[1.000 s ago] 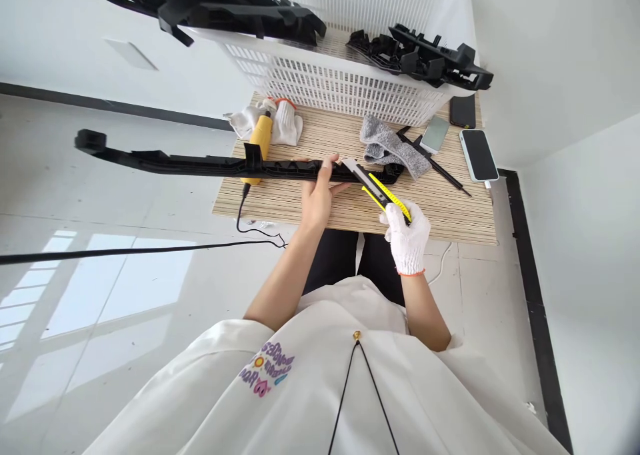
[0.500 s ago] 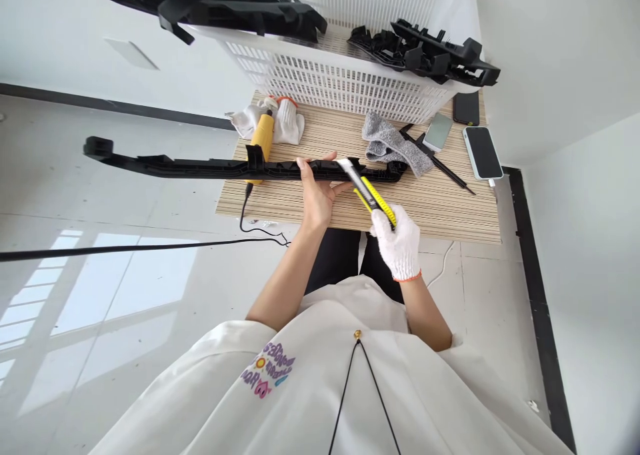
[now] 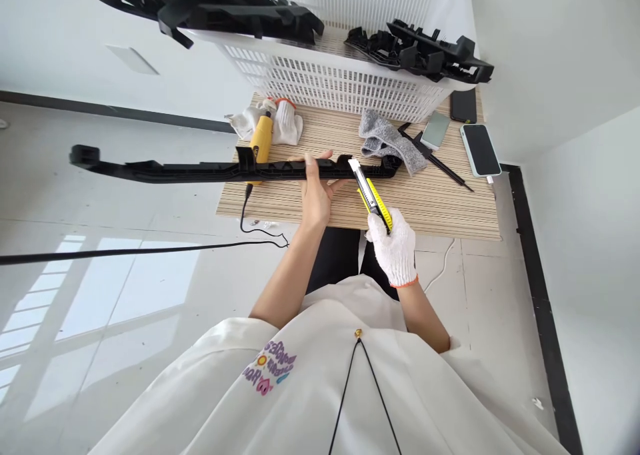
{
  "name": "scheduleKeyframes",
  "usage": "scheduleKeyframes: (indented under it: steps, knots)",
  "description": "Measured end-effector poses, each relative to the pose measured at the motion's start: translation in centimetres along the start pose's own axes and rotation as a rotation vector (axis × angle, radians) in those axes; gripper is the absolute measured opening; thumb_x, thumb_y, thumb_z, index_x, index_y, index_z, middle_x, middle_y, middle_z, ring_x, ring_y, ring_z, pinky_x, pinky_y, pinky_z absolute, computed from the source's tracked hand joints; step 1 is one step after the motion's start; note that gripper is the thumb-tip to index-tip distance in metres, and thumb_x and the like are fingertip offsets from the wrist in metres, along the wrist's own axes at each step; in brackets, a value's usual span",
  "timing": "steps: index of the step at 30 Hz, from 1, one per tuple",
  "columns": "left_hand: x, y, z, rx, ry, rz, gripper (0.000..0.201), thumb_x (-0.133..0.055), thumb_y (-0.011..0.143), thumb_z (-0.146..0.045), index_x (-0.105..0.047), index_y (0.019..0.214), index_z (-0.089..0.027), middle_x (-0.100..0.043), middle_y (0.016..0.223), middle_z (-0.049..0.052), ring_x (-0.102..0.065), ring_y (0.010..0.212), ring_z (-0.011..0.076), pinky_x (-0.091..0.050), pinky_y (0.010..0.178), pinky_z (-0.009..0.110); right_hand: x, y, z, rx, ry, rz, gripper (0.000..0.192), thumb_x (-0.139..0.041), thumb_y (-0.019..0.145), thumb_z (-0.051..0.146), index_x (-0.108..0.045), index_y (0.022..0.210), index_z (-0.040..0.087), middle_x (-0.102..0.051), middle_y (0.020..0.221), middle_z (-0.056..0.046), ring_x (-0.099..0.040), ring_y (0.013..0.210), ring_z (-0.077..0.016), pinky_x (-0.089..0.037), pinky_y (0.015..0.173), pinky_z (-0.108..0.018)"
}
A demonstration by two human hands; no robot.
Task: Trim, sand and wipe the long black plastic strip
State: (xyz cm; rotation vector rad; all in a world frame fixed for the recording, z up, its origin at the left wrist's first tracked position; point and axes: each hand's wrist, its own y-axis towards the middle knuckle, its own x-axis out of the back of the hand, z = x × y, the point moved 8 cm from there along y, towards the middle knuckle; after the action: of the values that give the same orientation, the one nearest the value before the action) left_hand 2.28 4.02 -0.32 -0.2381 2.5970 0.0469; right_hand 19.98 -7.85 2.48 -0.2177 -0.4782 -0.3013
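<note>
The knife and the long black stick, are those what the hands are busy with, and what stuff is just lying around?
In use: long black plastic part, gripped by the bare left hand; yellow utility knife, held in the gloved right hand, blade against the part.

Lying about: grey cloth, two phones, white gloves, yellow corded tool, white basket.

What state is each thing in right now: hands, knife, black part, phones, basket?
Left hand: bare, gripping the long black part.
Right hand: gloved, shut on the utility knife.
Utility knife: blade out, tip at the part.
Long black part: level, overhanging the table.
Phones: screens dark.
Basket: black parts resting on its rim.
</note>
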Motion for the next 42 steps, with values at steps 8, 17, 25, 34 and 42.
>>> scheduleKeyframes:
  steps: [8,17,25,34,42]
  knots:
    - [-0.3,-2.0,-1.3,-0.038,0.044,0.089,0.059,-0.078,0.081,-0.046,-0.041,0.126,-0.035,-0.074,0.108,-0.002,-0.068,0.118,0.021,-0.058,0.098,0.04,2.7,2.4,-1.4,0.068,0.604,-0.064,0.032,-0.058,0.091,0.053,-0.056,0.104,0.024,-0.064,0.076,0.004,-0.056,0.051,-0.0081,-0.053,0.058,-0.026]
    - [-0.6,-3.9,-3.8,-0.112,0.06,0.112,0.046,-0.076,0.083,-0.048,-0.047,0.116,-0.033,-0.074,0.106,-0.003,-0.07,0.116,0.022,-0.054,0.104,0.042,0.6,4.6,-0.6,0.082,0.575,0.011,0.043,-0.046,0.092,0.061,-0.052,0.119,0.028,-0.058,0.079,0.004,-0.067,0.071,-0.0132,-0.059,0.071,-0.033]
    - [-1.4,-3.7,-2.0,-0.141,0.095,0.193,0.05,-0.089,0.07,-0.034,-0.053,0.103,-0.026,-0.07,0.108,-0.001,-0.072,0.106,0.0209,-0.05,0.11,0.044,-1.4,3.3,0.7,0.107,0.601,0.096,0.042,-0.046,0.092,0.062,-0.049,0.118,0.029,-0.064,0.105,-0.001,-0.068,0.072,-0.0125,-0.057,0.062,-0.028]
    - [-2.6,-3.9,-0.5,0.169,0.061,0.26,0.042,-0.082,0.075,-0.047,-0.055,0.098,-0.024,-0.067,0.127,0.004,-0.057,0.132,0.0268,-0.064,0.092,0.04,-0.3,3.0,-0.2,0.057,0.551,-0.031,0.042,-0.049,0.093,0.058,-0.054,0.118,0.024,-0.071,0.104,-0.004,-0.07,0.07,-0.013,-0.05,0.052,-0.023]
    - [-4.2,-3.3,0.2,0.308,-0.044,0.366,0.033,-0.075,0.083,-0.044,-0.06,0.099,-0.021,-0.073,0.118,0.008,-0.067,0.119,0.0261,-0.059,0.102,0.045,1.5,-0.1,-2.4,-0.001,0.586,-0.299,0.039,-0.045,0.095,0.058,-0.051,0.106,0.022,-0.075,0.094,-0.005,-0.062,0.047,-0.0113,-0.054,0.054,-0.028]
